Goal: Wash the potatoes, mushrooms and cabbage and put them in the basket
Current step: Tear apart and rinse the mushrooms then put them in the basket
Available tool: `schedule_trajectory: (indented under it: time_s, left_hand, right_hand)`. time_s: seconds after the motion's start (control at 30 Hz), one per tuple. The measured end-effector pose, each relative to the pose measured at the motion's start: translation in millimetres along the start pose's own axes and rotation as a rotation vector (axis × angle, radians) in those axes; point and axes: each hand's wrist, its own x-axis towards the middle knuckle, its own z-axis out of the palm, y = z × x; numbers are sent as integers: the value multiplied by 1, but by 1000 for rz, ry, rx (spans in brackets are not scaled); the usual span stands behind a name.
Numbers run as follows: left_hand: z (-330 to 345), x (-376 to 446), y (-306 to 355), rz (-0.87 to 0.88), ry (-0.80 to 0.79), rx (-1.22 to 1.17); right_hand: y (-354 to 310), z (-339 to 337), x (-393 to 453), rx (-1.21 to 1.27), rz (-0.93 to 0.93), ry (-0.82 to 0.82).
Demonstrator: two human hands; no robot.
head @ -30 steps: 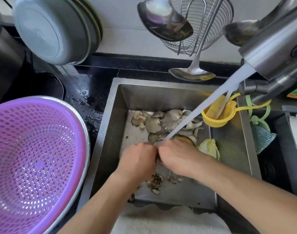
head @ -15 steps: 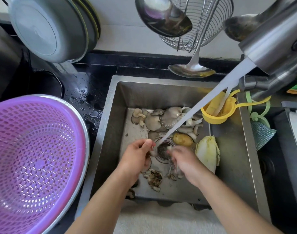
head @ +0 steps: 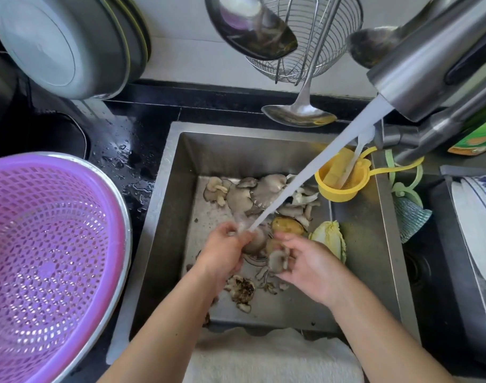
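Inside the steel sink (head: 368, 244) my left hand (head: 225, 252) holds a grey mushroom (head: 254, 240) under the running water stream (head: 305, 175). My right hand (head: 308, 261) holds another mushroom piece (head: 277, 261) just to its right. A pile of grey oyster mushrooms (head: 261, 192) lies at the sink's back. A potato (head: 287, 226) sits behind my right hand, and a pale cabbage (head: 330, 236) lies to its right. Dark mushroom scraps (head: 240, 288) lie on the sink floor below my hands. The purple basket (head: 43, 258) stands on the counter at the left.
The faucet (head: 429, 67) reaches in from the upper right. A yellow strainer (head: 338, 181) hangs on the sink's right wall. Ladles (head: 299, 111) and a wire skimmer (head: 305, 37) hang above the sink. Metal bowls (head: 65, 42) lean at the back left. A white towel (head: 272, 357) covers the front edge.
My hands drew apart, then lifted mushroom pieces into the stream. The potato and cabbage came into sight behind my right hand.
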Motion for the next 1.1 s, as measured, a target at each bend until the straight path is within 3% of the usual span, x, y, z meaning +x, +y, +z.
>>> schedule_trajectory:
  time_s: [0.17,0.4,0.5,0.6,0.77,0.97,1.03,1.1]
  left_hand:
    - [-17,0,-7,94,151,41]
    - [-10,-14,-8,154,48,111]
    - [-7,-5,-10,55,99,-39]
    - [-6,1,-14,-61,173,-284]
    - [-6,-2,-17,-142,186,-373]
    - [-4,-5,-18,-204,49,-298]
    - [-4,-4,-20,-152,69,-310]
    - [-3,-3,-20,-81,50,-267]
  right_hand:
    - [2,36,2,62,-72,-136]
    - [20,61,24,195,-150,50]
    - [26,65,25,217,-172,32]
    - [28,66,21,125,-166,-43]
    - [32,68,21,45,-198,64]
    - [47,60,29,-536,-531,344]
    - [50,58,33,-561,-555,366]
    - [50,58,35,-406,-504,347]
